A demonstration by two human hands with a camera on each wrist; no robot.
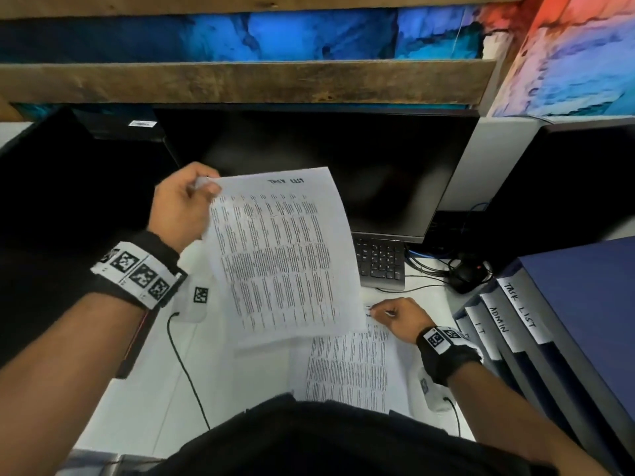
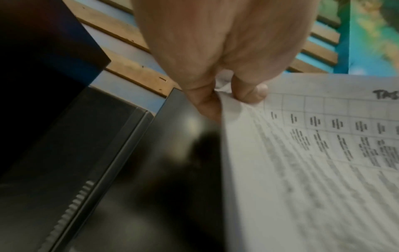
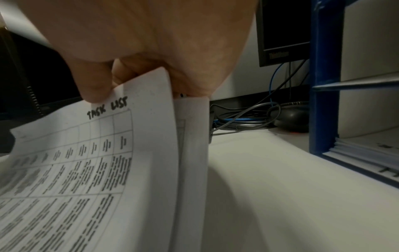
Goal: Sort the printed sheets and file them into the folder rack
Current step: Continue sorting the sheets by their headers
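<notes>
My left hand [image 1: 205, 190] pinches the top left corner of a printed sheet [image 1: 281, 255] and holds it up in front of the monitor. In the left wrist view thumb and finger of that left hand [image 2: 224, 97] close on the corner of this held sheet [image 2: 313, 162]. My right hand [image 1: 379, 312] pinches the top edge of the stack of sheets [image 1: 347, 369] lying on the desk. The right wrist view shows the right hand [image 3: 138, 85] curling up the top sheet [image 3: 86, 170], headed "TASK LIST". The blue folder rack [image 1: 522, 304] stands at the right, with tabs TASK LIST, ADMIN and I.T.
A dark monitor [image 1: 343, 166] stands behind the sheets, with a black keyboard [image 1: 379, 266] under it. A black mouse [image 1: 465, 274] and tangled cables [image 1: 429, 259] lie left of the rack. Another dark screen [image 1: 68, 201] fills the left. White desk [image 1: 154, 389] shows near me.
</notes>
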